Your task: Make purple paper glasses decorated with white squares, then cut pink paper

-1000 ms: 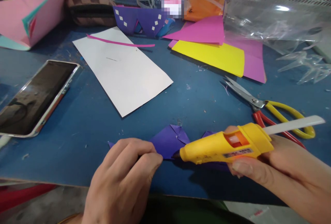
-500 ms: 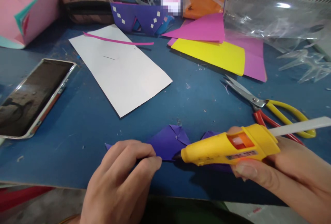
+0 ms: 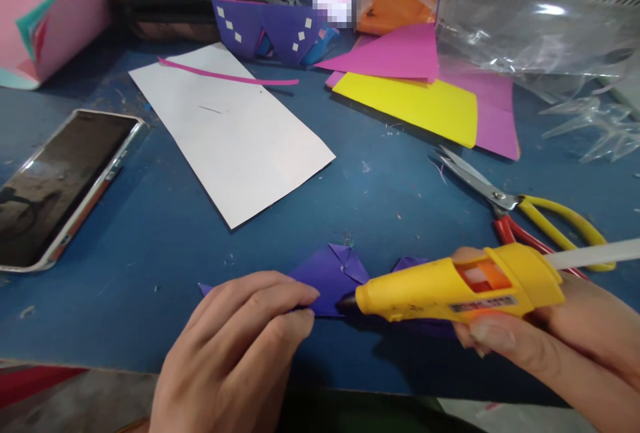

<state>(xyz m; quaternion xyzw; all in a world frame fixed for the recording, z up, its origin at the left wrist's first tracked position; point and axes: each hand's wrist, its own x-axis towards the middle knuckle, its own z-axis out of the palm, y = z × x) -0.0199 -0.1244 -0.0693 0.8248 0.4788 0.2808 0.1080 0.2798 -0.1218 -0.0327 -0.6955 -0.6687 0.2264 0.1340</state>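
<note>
Glue gun at folded purple paper, near edge of the blue table (image 3: 150,273).

I see the right hand (image 3: 565,346) wrapped around a yellow glue gun (image 3: 450,286), thumb along its underside, white glue stick (image 3: 595,254) jutting from the back toward 3 o'clock. The nozzle points to 9 o'clock and touches the folded purple paper (image 3: 327,274), which lies flat at the table's 6 o'clock edge. The left hand (image 3: 235,353) presses down on the paper's left part, fingers curled and close together, fingertips (image 3: 307,294) just beside the nozzle (holding nothing else). At 2 o'clock from the gun lie scissors (image 3: 505,203) with yellow and red handles. A white sheet (image 3: 235,133) sits at 11 o'clock, a phone (image 3: 55,186) at 9 o'clock, and yellow paper (image 3: 415,103) over magenta paper (image 3: 400,53) at 1 o'clock.
</note>
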